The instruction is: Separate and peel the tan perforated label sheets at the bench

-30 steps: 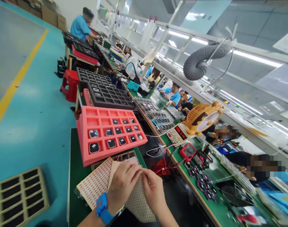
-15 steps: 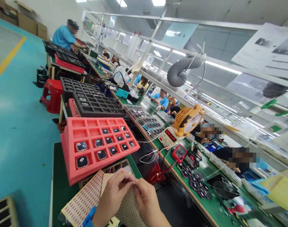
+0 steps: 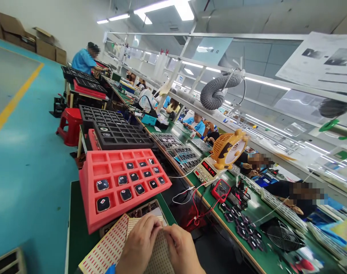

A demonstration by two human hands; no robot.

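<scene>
My left hand (image 3: 140,243) and my right hand (image 3: 180,247) meet at the fingertips, low in the middle of the view. Both are closed in a pinch; whatever lies between the fingers is too small or hidden to name. Beneath them are sheets of labels, one with red marks (image 3: 106,245) and one with small beige marks (image 3: 159,255). Just beyond stands a pink foam tray (image 3: 113,156), tilted, with several dark square watch-like pieces (image 3: 103,204) in its pockets.
Black foam trays (image 3: 119,133) lie behind the pink one, near a red stool (image 3: 69,127). On the green bench to the right are a power supply (image 3: 206,171), a yellow fan (image 3: 227,150), a red multimeter (image 3: 220,190) and several dark pieces (image 3: 241,226). Co-workers sit farther off.
The camera view has shifted slightly, so the scene sits lower and a little to the right. My hands stay pinched together over the label sheets.
</scene>
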